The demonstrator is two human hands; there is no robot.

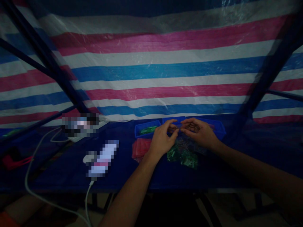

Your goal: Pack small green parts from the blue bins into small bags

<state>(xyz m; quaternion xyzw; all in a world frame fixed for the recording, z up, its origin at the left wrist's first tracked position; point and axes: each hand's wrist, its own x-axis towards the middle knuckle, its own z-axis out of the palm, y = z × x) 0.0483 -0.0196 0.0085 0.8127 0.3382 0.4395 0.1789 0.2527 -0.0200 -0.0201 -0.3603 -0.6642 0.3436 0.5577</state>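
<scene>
My left hand and my right hand meet fingertip to fingertip in front of the blue bins. Fingers on both are bent into a pinch; whatever lies between them is too small and dark to name. Behind the left hand, a blue bin holds green pieces. Another blue bin is partly covered by the right hand. Below the hands lie clear plastic bags with green pieces. Left of them, against my left wrist, is a stack of reddish-pink plastic bags.
A phone-like blurred object with a white cable lies left on the blue table. A power strip sits farther back. Dark metal posts and striped sheeting enclose the table. Someone's arm shows at lower left.
</scene>
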